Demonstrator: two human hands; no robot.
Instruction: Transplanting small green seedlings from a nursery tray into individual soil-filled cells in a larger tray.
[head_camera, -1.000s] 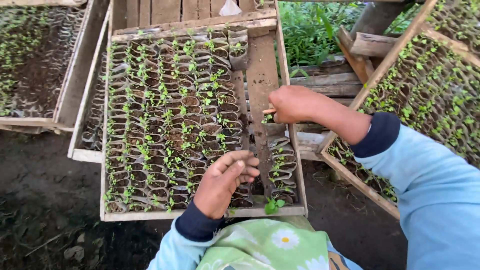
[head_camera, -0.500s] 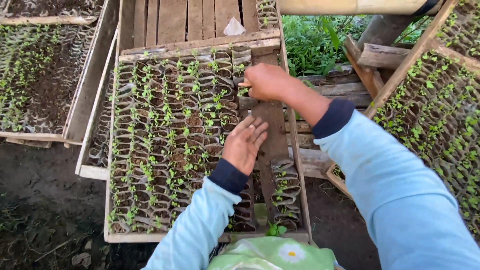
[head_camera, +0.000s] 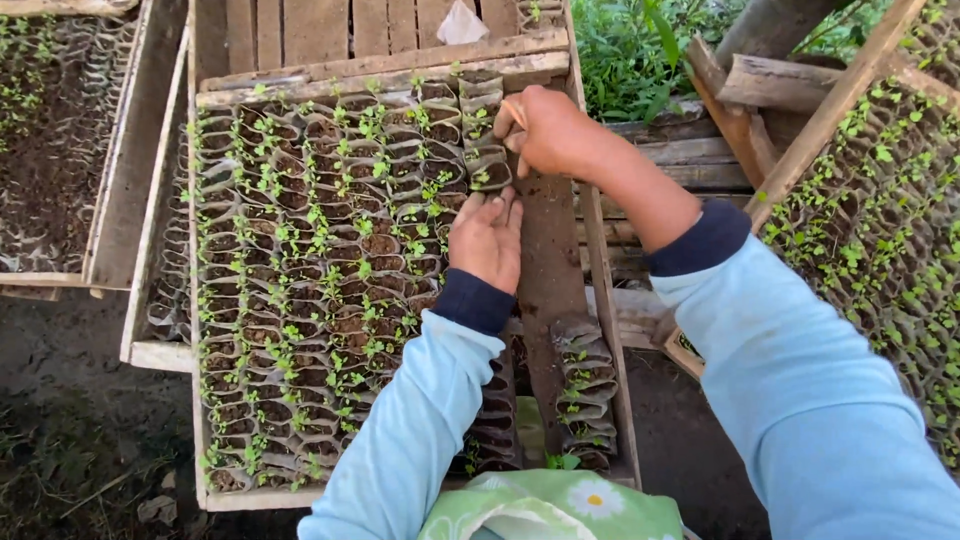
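My left hand lies flat, fingers spread, on the seedling pots — my right hand pinches one pot at the row's end, fingers closed.

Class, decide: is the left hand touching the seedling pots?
Touching. The head view shows the left hand lying flat on the seedling pots, no gap under the fingers.
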